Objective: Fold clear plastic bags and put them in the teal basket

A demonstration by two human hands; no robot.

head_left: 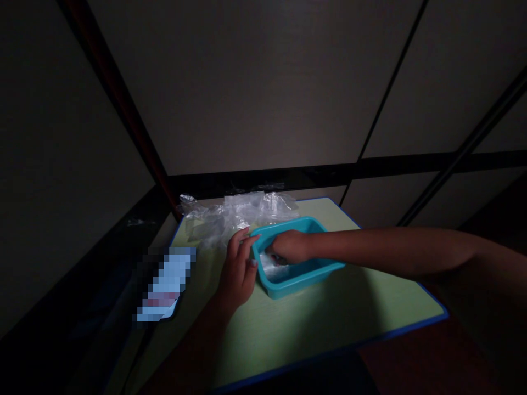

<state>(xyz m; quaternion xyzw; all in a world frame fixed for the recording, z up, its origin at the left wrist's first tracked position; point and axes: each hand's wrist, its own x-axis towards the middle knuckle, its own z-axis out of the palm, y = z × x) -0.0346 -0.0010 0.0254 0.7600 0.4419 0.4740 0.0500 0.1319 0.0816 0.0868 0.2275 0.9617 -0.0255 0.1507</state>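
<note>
My left hand (240, 270), fingers apart, touches the turquoise tub (290, 287); inside, my right hand (293, 246): its grip I can't tell.

The right hand (294, 246) hides its own fingertips and part of the clear plastic (269, 267) inside the turquoise basin (288, 288). Pixelation blurs a flat bluish object (169, 282). The right arm (382, 249) leaves at the right edge; the left arm (206, 325) dims into shadow, cut off below.
</note>
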